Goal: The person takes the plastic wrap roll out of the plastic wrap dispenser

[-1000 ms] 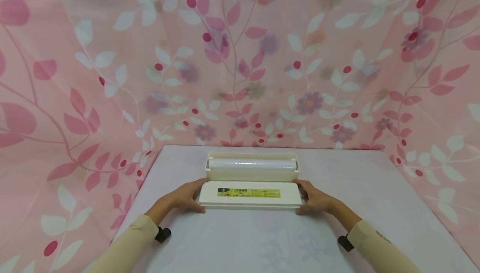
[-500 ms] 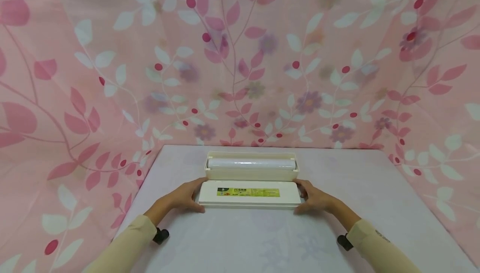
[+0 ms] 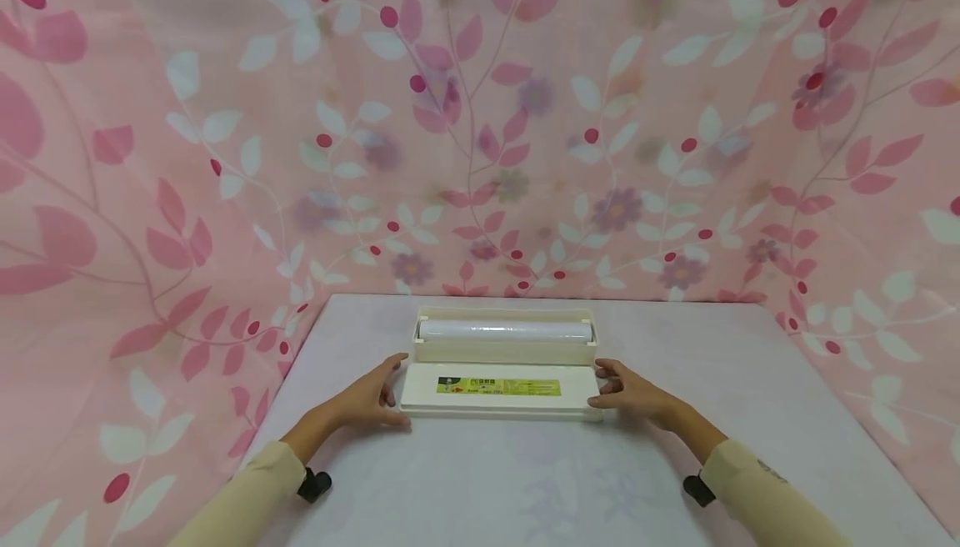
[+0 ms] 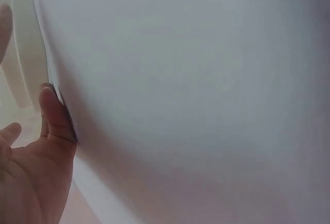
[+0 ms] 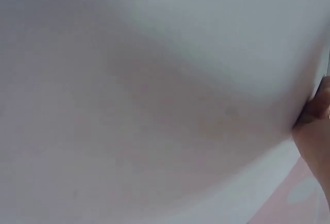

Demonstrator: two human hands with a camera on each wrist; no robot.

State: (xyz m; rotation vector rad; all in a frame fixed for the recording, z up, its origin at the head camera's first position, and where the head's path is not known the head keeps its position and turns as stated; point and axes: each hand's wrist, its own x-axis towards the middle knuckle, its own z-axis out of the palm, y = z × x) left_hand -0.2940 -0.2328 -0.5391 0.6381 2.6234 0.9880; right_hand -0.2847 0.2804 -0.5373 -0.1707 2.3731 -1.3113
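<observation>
In the head view an oblong cream box (image 3: 506, 353) stands uncovered on the table, with a roll of cling film (image 3: 504, 331) lying lengthwise inside. Right in front of it is its white lid (image 3: 480, 401), flat, carrying a yellow-green printed label (image 3: 498, 386). My left hand (image 3: 367, 397) is beside the lid's left end, fingers spread and loosely bent, a small gap showing between most of them and the lid. At the right end is my right hand (image 3: 636, 394), its thumb over the lid's corner; whether it touches cannot be told. Both wrist views mostly show tabletop, with part of each hand.
A pale cloth covers the table (image 3: 510, 480). Behind it and along both sides hangs a pink leaf-patterned curtain (image 3: 480, 130). Small black devices (image 3: 314, 486) sit at both wrists, below the beige sleeves (image 3: 243, 493).
Both hands have loosened from the lid's ends: the left fingers have drawn away leftward, and the right thumb has risen from the front corner. Box and lid stay put; the head view shifted slightly.
</observation>
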